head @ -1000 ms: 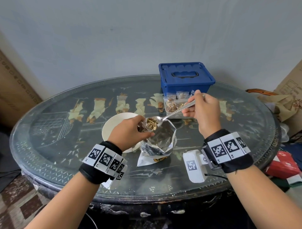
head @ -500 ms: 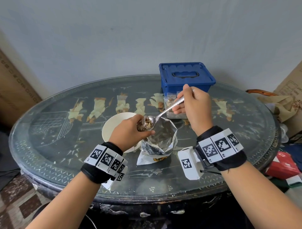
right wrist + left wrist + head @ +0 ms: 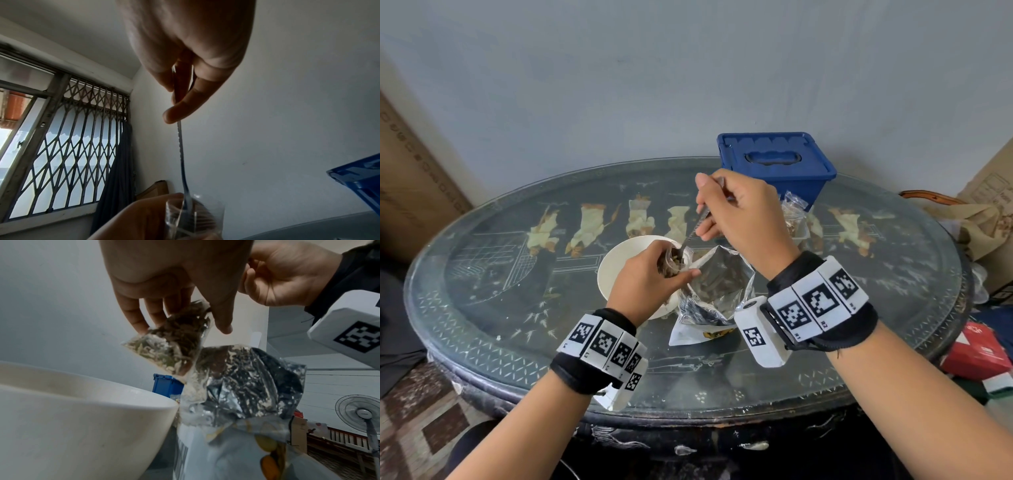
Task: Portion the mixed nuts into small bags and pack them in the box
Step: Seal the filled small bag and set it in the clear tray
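Head view: small bag [image 3: 674, 265] in left-hand [image 3: 650, 277] pinch, spoon [image 3: 693, 233] in right-hand [image 3: 743, 212] pinch.

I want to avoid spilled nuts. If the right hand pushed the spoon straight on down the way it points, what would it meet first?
Most likely the nuts in the small clear bag held by the left hand: the right hand already has the spoon tipped steeply into its mouth. Depth below is unclear.

My spoon [image 3: 693, 230] is shiny metal; the small bag [image 3: 172, 344] clear thin plastic; the big pouch [image 3: 717, 291] crinkled glossy foil; the bowl [image 3: 619, 263] smooth matt white; the desk [image 3: 517, 274] glass-topped.
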